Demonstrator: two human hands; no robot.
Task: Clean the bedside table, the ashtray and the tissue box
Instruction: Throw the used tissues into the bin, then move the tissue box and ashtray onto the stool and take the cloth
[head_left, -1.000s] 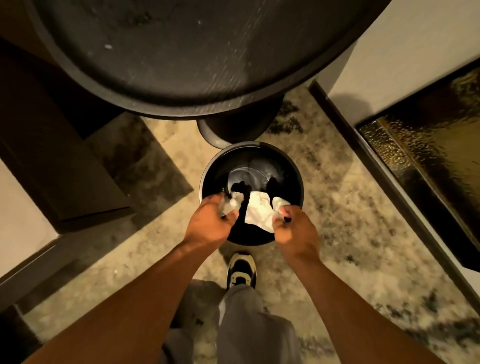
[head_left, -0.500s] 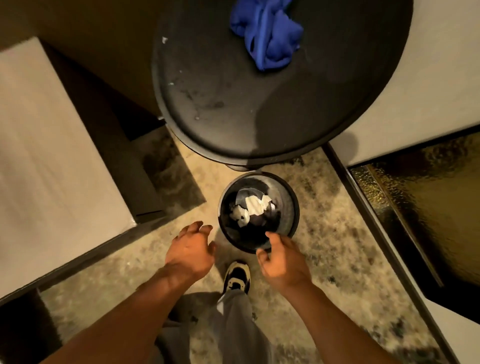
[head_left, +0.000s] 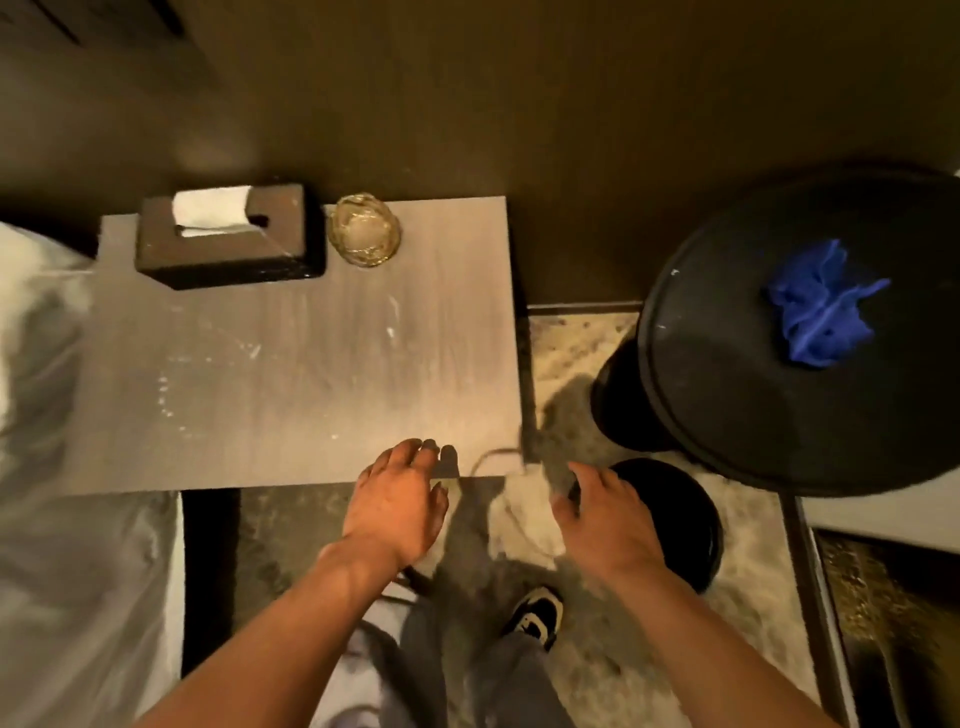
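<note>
The grey bedside table (head_left: 291, 374) fills the middle left, its top speckled with pale crumbs and smears. At its back edge stands a dark tissue box (head_left: 228, 239) with a white tissue sticking out. A clear glass ashtray (head_left: 365, 229) sits just right of the box. My left hand (head_left: 397, 501) hovers over the table's front right corner, empty, fingers spread. My right hand (head_left: 605, 517) is also empty and spread, above the floor beside a black bin (head_left: 685, 519). A crumpled blue cloth (head_left: 818, 306) lies on a round black side table (head_left: 753, 395) at the right.
White bedding (head_left: 47, 395) borders the bedside table on the left. A dark wall runs behind. Patterned carpet (head_left: 561, 353) lies between the two tables. My shoe and grey trouser legs show at the bottom. A glossy dark panel is at the far right.
Both hands let go of the white tissues into the bin and pulled back empty. My view rose and swung left, bringing the bedside table, tissue box and ashtray into sight.
</note>
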